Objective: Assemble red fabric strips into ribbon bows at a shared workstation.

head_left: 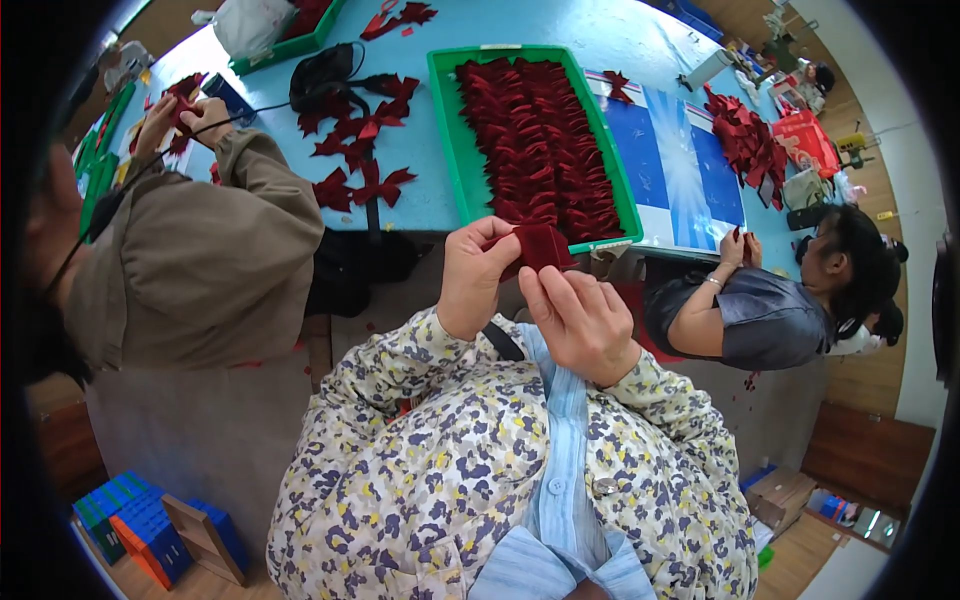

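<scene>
Between my two hands, just in front of the table's near edge, is a folded piece of dark red velvet ribbon (pixel 541 246). My left hand (pixel 474 274) pinches its left side between thumb and fingers. The fingertips of my right hand (pixel 585 322) close on its lower right edge. Right beyond my hands lies a green tray (pixel 446 130) filled with rows of dark red bows (pixel 535 130). More loose bows (pixel 362 140) are scattered on the table left of the tray.
The light blue table (pixel 420 215) runs across in front of me. On the left a co-worker in a brown jacket (pixel 200 250) handles red ribbon; another in a grey top (pixel 765 315) sits at right. A blue-and-white printed sheet (pixel 690 165) and a red ribbon heap (pixel 745 140) lie beyond.
</scene>
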`<state>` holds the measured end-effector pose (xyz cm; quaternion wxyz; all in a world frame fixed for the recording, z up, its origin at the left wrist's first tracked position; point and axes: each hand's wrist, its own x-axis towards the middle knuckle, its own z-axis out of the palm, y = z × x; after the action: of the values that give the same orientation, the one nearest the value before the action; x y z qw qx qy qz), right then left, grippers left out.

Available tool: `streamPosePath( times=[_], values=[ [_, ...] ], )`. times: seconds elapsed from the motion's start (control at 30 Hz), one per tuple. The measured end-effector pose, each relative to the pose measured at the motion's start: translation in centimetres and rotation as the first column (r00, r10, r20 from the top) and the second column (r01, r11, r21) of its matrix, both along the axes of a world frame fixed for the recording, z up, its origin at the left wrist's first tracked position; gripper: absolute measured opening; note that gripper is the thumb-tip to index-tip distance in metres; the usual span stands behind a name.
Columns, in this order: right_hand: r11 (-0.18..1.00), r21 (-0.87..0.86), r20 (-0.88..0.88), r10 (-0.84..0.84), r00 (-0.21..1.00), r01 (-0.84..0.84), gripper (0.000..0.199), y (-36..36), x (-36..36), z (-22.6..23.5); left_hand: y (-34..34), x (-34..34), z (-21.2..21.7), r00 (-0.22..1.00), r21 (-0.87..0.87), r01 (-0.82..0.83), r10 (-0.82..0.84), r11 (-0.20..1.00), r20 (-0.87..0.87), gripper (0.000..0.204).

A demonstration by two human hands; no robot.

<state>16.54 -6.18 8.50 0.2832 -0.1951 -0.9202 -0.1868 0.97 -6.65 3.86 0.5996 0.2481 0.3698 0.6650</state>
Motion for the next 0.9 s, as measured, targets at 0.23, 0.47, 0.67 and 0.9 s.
streamPosePath(
  times=[0.23, 0.47, 0.67, 0.9],
  values=[
    [0.973, -0.217, -0.244, 0.028, 0.969, -0.082, 0.033, 0.9, 3.6, 2.3, 2.6, 2.5, 4.0, 0.971, 0.028, 0.080, -0.084, 0.996, 0.226, 0.003],
    [0.667, -0.676, -0.559, -0.189, 0.807, -0.312, 0.037, 3.6, 7.6, -0.4, 4.1, 4.9, 6.1, 0.942, 0.009, 0.182, -0.177, 0.983, 0.285, 0.005],
    [0.295, -0.793, -0.608, -0.318, 0.728, -0.533, 0.037, 5.8, 8.0, -1.5, 4.5, 5.8, 5.3, 0.920, 0.042, 0.264, -0.265, 0.964, 0.289, 0.007],
    [0.391, -0.782, -0.560, -0.099, 0.823, -0.485, 0.035, 6.6, 8.9, -4.7, 4.7, 6.4, 4.2, 0.912, 0.048, 0.302, -0.303, 0.952, 0.277, 0.012]
  ],
)
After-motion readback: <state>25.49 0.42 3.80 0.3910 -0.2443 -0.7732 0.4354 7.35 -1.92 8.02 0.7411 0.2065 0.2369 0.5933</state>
